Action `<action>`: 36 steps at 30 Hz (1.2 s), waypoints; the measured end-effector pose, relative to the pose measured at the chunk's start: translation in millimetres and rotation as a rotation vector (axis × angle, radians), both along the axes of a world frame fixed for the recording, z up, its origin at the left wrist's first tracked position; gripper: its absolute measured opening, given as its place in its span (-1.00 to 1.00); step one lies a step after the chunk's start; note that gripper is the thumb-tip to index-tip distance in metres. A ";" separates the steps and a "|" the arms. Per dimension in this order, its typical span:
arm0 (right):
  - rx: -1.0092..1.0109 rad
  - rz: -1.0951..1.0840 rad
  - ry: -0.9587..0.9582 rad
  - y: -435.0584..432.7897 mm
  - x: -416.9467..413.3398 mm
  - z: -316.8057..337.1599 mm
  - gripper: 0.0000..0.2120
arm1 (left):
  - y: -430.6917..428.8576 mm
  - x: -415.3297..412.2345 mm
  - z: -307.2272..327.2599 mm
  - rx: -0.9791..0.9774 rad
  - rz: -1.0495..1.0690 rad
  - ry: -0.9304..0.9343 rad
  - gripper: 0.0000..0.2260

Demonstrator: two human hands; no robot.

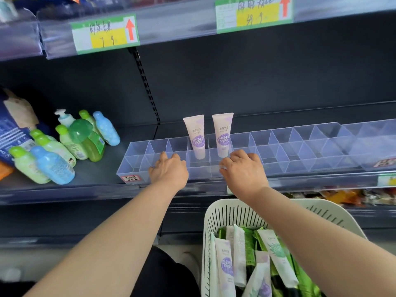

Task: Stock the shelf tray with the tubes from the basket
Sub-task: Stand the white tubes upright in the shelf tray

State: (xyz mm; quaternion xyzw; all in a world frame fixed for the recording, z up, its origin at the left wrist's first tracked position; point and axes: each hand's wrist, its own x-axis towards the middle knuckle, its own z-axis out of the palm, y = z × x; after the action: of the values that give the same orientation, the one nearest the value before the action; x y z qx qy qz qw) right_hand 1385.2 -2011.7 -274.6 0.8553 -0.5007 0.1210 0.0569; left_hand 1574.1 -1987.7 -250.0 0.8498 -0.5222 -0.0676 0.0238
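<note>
Tubes (235,260) still fill the white basket (216,213) below the shelf edge, a jumble of pale lilac-label ones and green ones. Only two pink tubes (195,136) stand in the clear shelf tray (300,146), upright, cap down, in neighbouring compartments of its back row; every other compartment you can see is bare.

Your left hand (169,170) rests on the tray's front rim just left of those two tubes, fingers curled over the edge. Your right hand (243,168) sits on the rim just to their right, fingers likewise bent onto the plastic. Neither hand holds a tube.

You look to be steadying or squaring the tray, so stocking has barely begun. Next, you need one hand down in the basket, below the tray, for a matching lilac tube. Set it cap down in a compartment beside the standing pair, keeping it upright.
</note>
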 end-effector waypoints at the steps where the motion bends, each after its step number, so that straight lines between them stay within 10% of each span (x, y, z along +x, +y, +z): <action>1: -0.005 -0.004 0.002 0.3 -3.1 -0.1 -0.75 | 0.2 -2.9 0.9 0.000 -0.004 0.005 -0.67; 20: -0.017 0.007 -0.084 65.3 -72.1 -26.0 -0.75 | 46.3 -83.7 -8.9 -0.373 -0.351 0.090 -0.75; 36: 0.553 0.022 0.245 99.0 -119.5 -126.0 -0.60 | 62.0 -126.2 -107.2 0.277 -0.531 0.124 -0.77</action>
State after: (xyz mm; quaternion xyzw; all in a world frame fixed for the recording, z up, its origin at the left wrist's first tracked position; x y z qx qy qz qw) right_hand 1265.7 -1912.7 -400.5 0.8518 -0.4948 -0.1236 -0.1194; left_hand 1447.9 -1925.6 -357.3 0.6731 -0.7094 -0.1936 -0.0789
